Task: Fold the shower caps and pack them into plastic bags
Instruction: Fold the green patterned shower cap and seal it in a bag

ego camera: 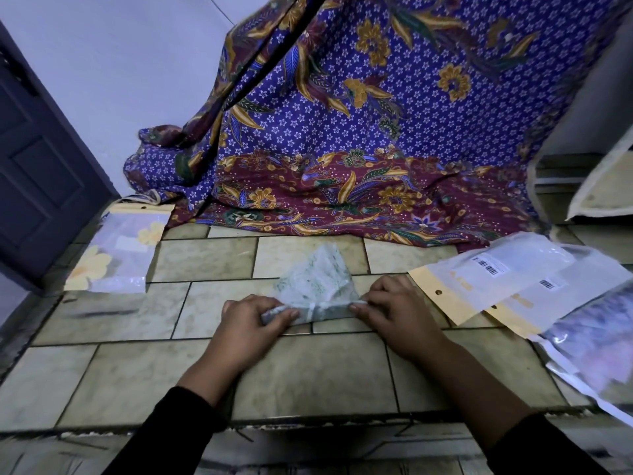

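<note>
On tiled floor [308, 371], batik cloth [376, 132] drapes beside a door [41, 173].

Plain black left sleeve [171, 433] and matching right sleeve [541, 450], each covering the forearm, ending above the wrist.

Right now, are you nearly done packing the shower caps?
Partly. Done: the bag on the left already holds a yellow-flowered cap, and a filled bag lies far right. In hand: the left hand and right hand pinch the ends of a green-speckled shower cap, folded to a triangle on the tiles. Left: slipping it into one of the flat bags with barcodes, which look empty.
</note>
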